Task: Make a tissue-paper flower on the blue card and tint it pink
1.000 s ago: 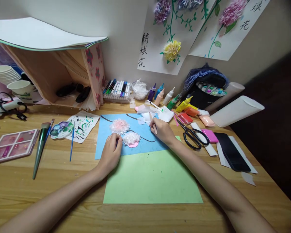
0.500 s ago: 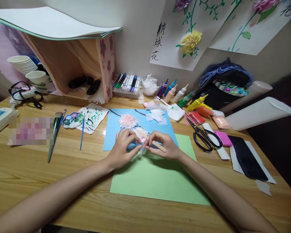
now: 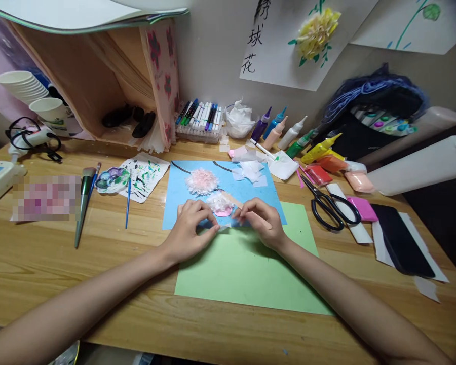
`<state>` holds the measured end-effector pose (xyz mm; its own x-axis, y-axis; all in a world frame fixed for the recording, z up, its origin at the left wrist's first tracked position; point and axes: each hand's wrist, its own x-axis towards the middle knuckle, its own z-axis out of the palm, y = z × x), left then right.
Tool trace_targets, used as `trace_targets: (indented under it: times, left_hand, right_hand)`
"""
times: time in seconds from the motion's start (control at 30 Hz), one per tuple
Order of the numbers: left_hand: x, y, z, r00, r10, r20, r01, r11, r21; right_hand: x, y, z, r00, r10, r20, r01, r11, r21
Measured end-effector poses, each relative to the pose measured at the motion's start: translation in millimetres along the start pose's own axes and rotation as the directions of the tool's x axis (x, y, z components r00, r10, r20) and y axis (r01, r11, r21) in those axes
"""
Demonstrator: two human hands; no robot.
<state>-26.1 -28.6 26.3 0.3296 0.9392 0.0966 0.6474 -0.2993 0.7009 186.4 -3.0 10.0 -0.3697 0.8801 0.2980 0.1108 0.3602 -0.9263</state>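
My left hand (image 3: 192, 228) pinches a small translucent piece of tissue paper (image 3: 225, 227) between thumb and fingertips, just above the near edge of the blue sheet (image 3: 177, 215). In my right hand (image 3: 265, 223) is a wooden craft stick (image 3: 231, 198), its tip pointing up and left over the blue sheet. Close in front of both hands lies a half-round white tissue flower (image 3: 218, 202) with pink at its lower edge. A fuller pale pink paper flower (image 3: 202, 181) is behind it. Beneath my hands is a green sheet (image 3: 247, 279).
Loose tissue squares (image 3: 250, 172) lie on the blue sheet's far right. Black-handled scissors (image 3: 329, 208), a phone (image 3: 403, 241) and paint bottles (image 3: 289, 133) are on the right. Brushes (image 3: 84, 203) and a paint-marked paper (image 3: 146, 175) lie left. Markers (image 3: 199, 119) stand at the back.
My right hand has moved a little away from my left, widening the gap between them. The craft stick has swung with it, and the tissue paper stays in my left fingertips. The view has tilted down.
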Motion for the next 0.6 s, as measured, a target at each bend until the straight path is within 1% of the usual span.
trace_targets:
  times: [0.07,0.13,0.17,0.3,0.5,0.6]
  left_hand:
    - [-0.4,-0.6,0.0,1.000,-0.031,0.000,0.031,0.999,0.019]
    - [0.4,-1.7,0.8,0.998,-0.055,-0.029,0.056,0.998,0.041]
    - [1.0,-2.4,1.4,0.997,-0.063,-0.046,0.066,0.997,0.051]
    - [3.2,-4.7,2.9,0.993,-0.082,-0.084,0.088,0.993,0.078]
    - [3.3,-5.9,3.7,0.992,-0.095,-0.081,0.101,0.991,0.083]
    - [3.2,-5.8,4.0,0.992,-0.097,-0.081,0.104,0.991,0.080]
  right_hand:
    - [-3.8,0.1,-2.6,0.995,-0.094,-0.014,0.094,0.995,-0.041]
    - [-5.8,-0.1,-3.8,0.984,-0.176,0.016,0.176,0.978,-0.110]
    - [-6.0,-0.3,-3.8,0.980,-0.197,0.043,0.201,0.969,-0.142]
    - [-2.9,-1.7,-1.9,0.971,-0.203,0.129,0.226,0.954,-0.197]
    - [-1.3,-1.2,0.2,0.966,-0.224,0.132,0.244,0.956,-0.162]
    - [-1.5,-0.5,1.2,0.968,-0.204,0.149,0.231,0.954,-0.193]
